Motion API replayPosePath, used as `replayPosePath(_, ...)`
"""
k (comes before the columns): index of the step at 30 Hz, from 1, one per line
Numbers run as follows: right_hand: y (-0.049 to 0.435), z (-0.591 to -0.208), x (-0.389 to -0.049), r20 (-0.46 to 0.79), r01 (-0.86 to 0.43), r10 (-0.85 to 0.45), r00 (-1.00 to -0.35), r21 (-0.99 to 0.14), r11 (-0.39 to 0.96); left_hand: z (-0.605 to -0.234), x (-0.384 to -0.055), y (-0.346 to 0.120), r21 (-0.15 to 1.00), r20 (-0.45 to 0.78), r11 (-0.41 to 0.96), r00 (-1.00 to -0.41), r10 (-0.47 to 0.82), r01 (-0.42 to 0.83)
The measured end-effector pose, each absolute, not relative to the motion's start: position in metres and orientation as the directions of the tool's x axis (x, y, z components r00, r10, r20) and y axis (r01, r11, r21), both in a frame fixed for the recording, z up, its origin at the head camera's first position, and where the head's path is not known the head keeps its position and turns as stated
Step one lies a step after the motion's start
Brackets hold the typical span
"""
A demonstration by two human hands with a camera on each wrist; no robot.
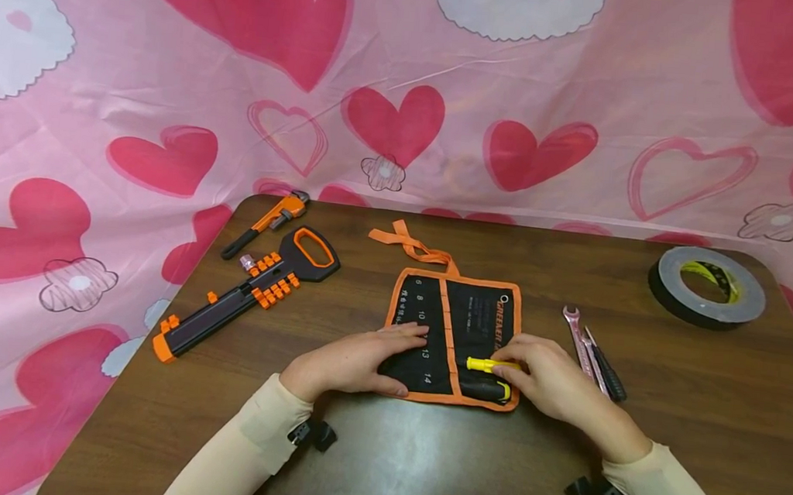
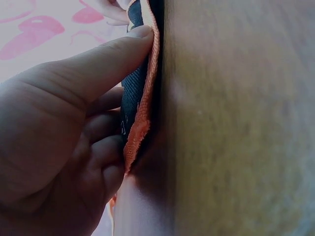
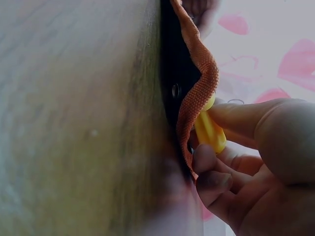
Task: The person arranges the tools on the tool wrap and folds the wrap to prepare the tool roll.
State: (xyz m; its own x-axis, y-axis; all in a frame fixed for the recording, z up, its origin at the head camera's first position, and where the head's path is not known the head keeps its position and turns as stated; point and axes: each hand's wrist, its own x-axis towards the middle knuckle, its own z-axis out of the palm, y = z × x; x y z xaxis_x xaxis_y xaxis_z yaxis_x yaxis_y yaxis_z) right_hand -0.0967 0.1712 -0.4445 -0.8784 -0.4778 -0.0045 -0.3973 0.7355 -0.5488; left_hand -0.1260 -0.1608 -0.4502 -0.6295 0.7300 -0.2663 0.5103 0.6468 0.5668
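A black tool pouch with orange edging and printed numbers lies spread on the table. My left hand rests on its left part, fingers extended; in the left wrist view the thumb presses near the orange edge. With thumb and fingers, my right hand pinches a slim yellow tool handle over the pouch's right part, beside the pocket strip. The right wrist view shows the yellow handle between the fingertips, behind the raised orange edge. Just below it, a black-and-yellow handle sits along the pouch's bottom edge.
Right of the pouch lie a wrench and a black-handled tool. A tape roll is at the back right. On the left are an orange pipe wrench and a black-and-orange holder. Orange ties extend behind the pouch.
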Motion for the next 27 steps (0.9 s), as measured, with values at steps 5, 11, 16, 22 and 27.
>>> replayPosePath(5,0.1723,-0.4452,-0.098,-0.012,-0.402,-0.498,-0.867,-0.572,0.715,-0.4501,-0.1265,-0.1611,0.569,-0.269,0.646,-0.627,0.731,0.509)
replayPosePath(11,0.1724,-0.4454,-0.0991,-0.02,-0.398,-0.494,-0.869,-0.566,0.722,-0.4501,-0.1274,-0.1611,0.571,-0.264,0.639,-0.622,0.737,0.515)
replayPosePath(16,0.17,-0.4448,-0.1002,-0.031,-0.388,-0.488,-0.873,-0.562,0.73,-0.4499,-0.1273,-0.1613,0.576,-0.263,0.638,-0.622,0.737,0.512)
replayPosePath(22,0.1677,-0.4456,-0.102,-0.011,-0.411,-0.504,-0.864,-0.563,0.717,-0.4501,-0.1278,-0.1615,0.58,-0.263,0.634,-0.619,0.74,0.511)
replayPosePath(27,0.1654,-0.4452,-0.1033,-0.023,-0.41,-0.506,-0.862,-0.553,0.725,-0.4498,-0.128,-0.1613,0.58,-0.267,0.635,-0.618,0.74,0.509)
